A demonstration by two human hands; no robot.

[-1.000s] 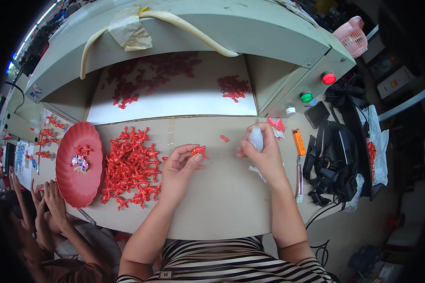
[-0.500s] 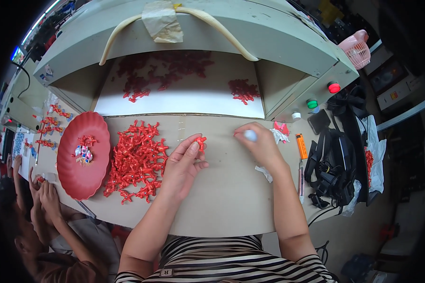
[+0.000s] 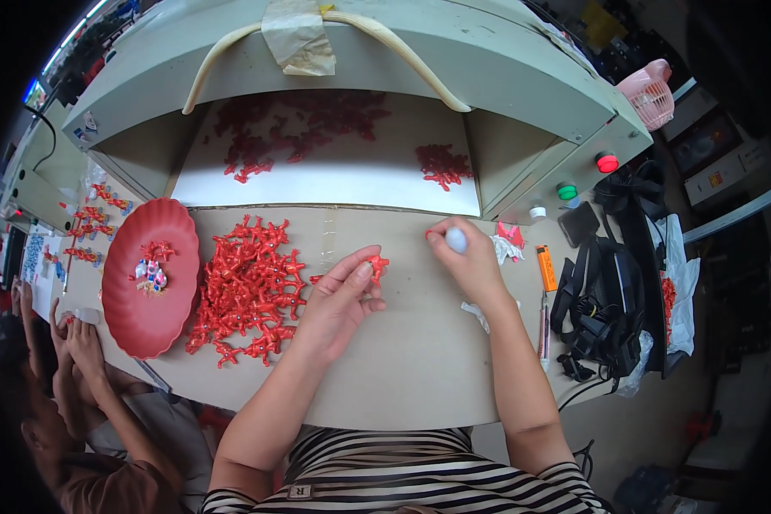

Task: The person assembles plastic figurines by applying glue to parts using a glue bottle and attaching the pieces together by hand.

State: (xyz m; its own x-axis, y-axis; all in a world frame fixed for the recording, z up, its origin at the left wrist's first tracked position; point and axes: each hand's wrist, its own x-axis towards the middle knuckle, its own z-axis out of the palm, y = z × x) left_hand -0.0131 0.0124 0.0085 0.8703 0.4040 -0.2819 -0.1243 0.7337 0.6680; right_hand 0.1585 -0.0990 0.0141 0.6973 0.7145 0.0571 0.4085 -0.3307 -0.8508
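Between the thumb and fingers of my left hand (image 3: 347, 291) is a small red plastic figure (image 3: 377, 269). My right hand (image 3: 469, 265) is closed on a small tool with a pale, rounded end (image 3: 456, 241); most of it is hidden by the fingers. A speck of red shows at those fingertips. The two hands are apart, over the middle of the table. Just left of my left hand lies a heap of similar red figures (image 3: 247, 283). Beyond it stands a red scalloped oval tray (image 3: 150, 330) with a few red and white-and-blue pieces in it.
Under the hood (image 3: 488, 68), more red figures (image 3: 443, 165) lie on a white board. A crumpled tissue (image 3: 475, 315), an orange lighter (image 3: 546, 267), a pen-like tool (image 3: 544, 330) and a black bag (image 3: 604, 291) lie at right. A co-worker's hands (image 3: 81, 343) are at far left.
My left hand has shifted slightly right and down with the red figure, which now sits tilted. The right hand has turned a little, showing the pale end more upright. The view has shifted slightly.
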